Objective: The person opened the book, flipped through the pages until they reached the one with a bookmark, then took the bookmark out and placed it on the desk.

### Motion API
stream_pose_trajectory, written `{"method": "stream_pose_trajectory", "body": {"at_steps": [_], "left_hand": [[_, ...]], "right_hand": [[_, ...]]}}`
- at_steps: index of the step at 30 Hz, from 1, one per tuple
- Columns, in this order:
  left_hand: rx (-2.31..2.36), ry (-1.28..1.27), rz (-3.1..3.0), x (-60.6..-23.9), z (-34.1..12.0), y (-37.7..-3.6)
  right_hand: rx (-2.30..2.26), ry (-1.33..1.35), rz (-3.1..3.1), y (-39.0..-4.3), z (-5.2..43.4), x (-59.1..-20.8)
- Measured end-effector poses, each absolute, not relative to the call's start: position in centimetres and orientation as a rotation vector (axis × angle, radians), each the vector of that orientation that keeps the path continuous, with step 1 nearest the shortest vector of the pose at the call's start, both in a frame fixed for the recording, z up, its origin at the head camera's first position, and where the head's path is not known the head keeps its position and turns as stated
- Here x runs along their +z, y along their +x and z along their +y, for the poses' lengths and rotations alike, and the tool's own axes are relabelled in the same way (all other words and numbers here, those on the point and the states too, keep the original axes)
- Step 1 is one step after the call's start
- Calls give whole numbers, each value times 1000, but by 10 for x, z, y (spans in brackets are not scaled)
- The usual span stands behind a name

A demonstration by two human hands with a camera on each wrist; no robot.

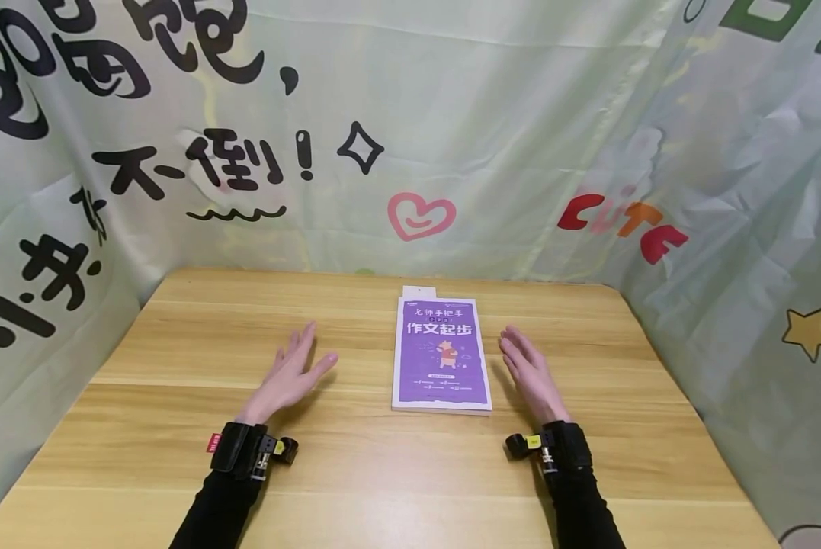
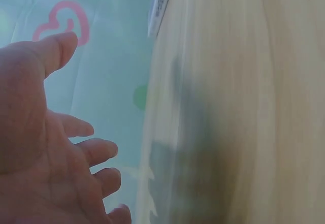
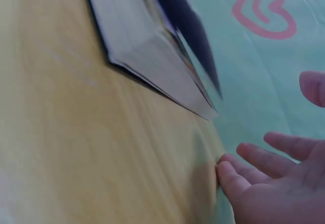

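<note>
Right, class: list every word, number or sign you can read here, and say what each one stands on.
"名师手把手" – purple book cover, top line.
"作文起步" – book cover, large white title.
Small lines low on the cover: too small to read.
"不倒!" – backdrop cloth, black brush letters.
"CUTE" – backdrop cloth, red and orange.
Tab behind the book: blurred.

The purple book (image 1: 441, 354) lay flat at the centre of the counter (image 1: 177, 427) and was the only obstacle on it. Bare counter lay between the book and the left hand (image 1: 291, 375), giving open access to its left edge. The right hand (image 1: 530, 374) stood just beside its right edge, with a narrow gap between. The printed cloth backdrop (image 1: 506, 137) enclosed the rear and both sides, blocking passage there. The near side stayed unobstructed.
</note>
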State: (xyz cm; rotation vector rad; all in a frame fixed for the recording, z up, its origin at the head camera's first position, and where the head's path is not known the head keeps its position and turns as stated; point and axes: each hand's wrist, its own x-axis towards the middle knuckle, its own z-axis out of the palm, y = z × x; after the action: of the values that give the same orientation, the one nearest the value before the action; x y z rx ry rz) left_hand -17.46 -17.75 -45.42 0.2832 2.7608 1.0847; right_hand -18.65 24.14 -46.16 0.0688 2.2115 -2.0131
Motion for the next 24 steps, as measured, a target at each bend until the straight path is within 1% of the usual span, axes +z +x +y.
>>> {"method": "stream_pose_trajectory", "body": {"at_steps": [7, 17, 24], "left_hand": [[1278, 277, 2620, -458, -164, -176], [1374, 259, 2564, -462, -134, -182], [1634, 288, 2397, -468, -109, -187]], "right_hand": [[-2047, 64, 2159, -190, 235, -467], [-2092, 39, 2085, -193, 229, -469], [-2111, -22, 2058, -197, 227, -472]]}}
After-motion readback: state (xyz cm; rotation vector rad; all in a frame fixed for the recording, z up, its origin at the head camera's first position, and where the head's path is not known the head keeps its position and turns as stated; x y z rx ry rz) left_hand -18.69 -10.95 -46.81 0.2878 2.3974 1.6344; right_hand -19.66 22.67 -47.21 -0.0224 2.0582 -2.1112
